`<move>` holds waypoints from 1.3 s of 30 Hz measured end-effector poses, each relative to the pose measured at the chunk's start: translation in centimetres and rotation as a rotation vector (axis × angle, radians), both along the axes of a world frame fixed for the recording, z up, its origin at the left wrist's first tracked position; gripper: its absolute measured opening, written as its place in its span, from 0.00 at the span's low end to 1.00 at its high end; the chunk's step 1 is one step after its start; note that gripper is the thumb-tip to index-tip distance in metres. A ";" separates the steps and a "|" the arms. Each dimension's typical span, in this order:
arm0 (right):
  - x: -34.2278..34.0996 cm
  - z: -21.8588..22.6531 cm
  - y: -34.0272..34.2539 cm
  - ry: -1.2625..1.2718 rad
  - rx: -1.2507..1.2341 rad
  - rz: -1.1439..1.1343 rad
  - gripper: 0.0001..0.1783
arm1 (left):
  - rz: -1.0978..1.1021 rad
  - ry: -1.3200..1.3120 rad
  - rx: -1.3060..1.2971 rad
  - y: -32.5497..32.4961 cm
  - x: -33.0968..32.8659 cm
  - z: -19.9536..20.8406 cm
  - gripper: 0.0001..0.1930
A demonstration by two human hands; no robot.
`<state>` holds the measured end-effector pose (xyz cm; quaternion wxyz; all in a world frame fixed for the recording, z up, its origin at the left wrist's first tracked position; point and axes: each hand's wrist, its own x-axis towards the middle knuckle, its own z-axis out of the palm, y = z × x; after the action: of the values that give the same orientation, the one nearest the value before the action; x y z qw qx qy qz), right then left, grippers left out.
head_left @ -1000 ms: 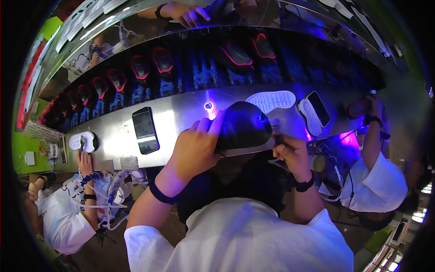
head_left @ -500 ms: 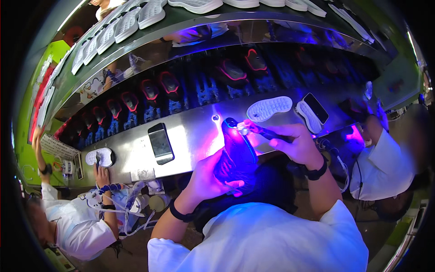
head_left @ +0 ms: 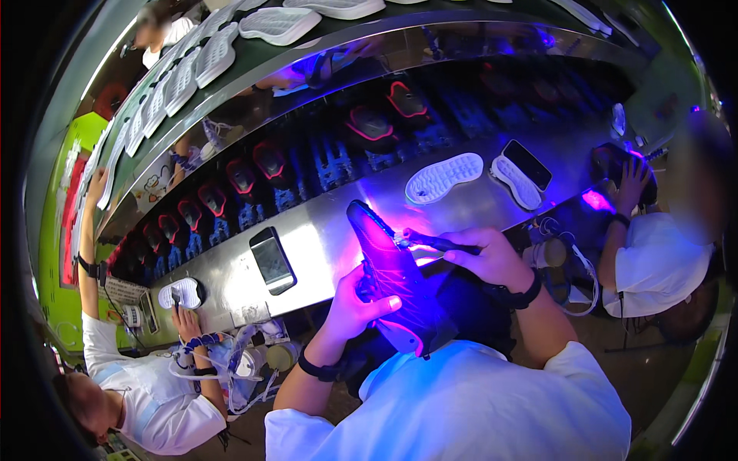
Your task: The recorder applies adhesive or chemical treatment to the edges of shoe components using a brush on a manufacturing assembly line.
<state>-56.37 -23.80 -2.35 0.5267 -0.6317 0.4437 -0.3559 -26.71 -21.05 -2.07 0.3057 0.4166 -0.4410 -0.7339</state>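
Note:
My left hand (head_left: 357, 307) grips a dark shoe upper (head_left: 400, 280), thumb lying across its side. The upper is tilted, with its narrow end toward the bench and its red-edged end near my chest. Blue-violet light makes its lower edge glow. In my right hand (head_left: 496, 260) is a dark-handled brush (head_left: 434, 241), its pale tip touching the upper's right edge. Just beyond, on the metal bench (head_left: 323, 223), lies a white shoe sole (head_left: 446, 178). A second white sole (head_left: 513, 184) sits to its right, partly under a black phone (head_left: 527, 163).
Another phone (head_left: 273, 261) lies left on the bench. Dark red-trimmed shoe uppers (head_left: 370, 123) line the rack behind; white soles (head_left: 280, 25) fill the shelf above. A co-worker at left reaches up, one hand at a sole (head_left: 181, 293); another at right handles a dark shoe (head_left: 615, 165).
The shoe upper has turned in my left hand, so its side and red-edged end now show. The brush has shifted along its edge toward me. The left co-worker's raised arm has moved to the shelf.

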 end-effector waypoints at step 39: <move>-5.8 2.9 4.7 0.423 -0.230 0.026 0.20 | 0.388 0.240 0.367 0.1 -1.7 -1.1 0.19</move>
<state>-62.22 -19.13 0.57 0.3509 -0.7538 0.4926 -0.2569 -28.37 -20.98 -3.21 0.4098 0.4519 -0.1738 -0.7731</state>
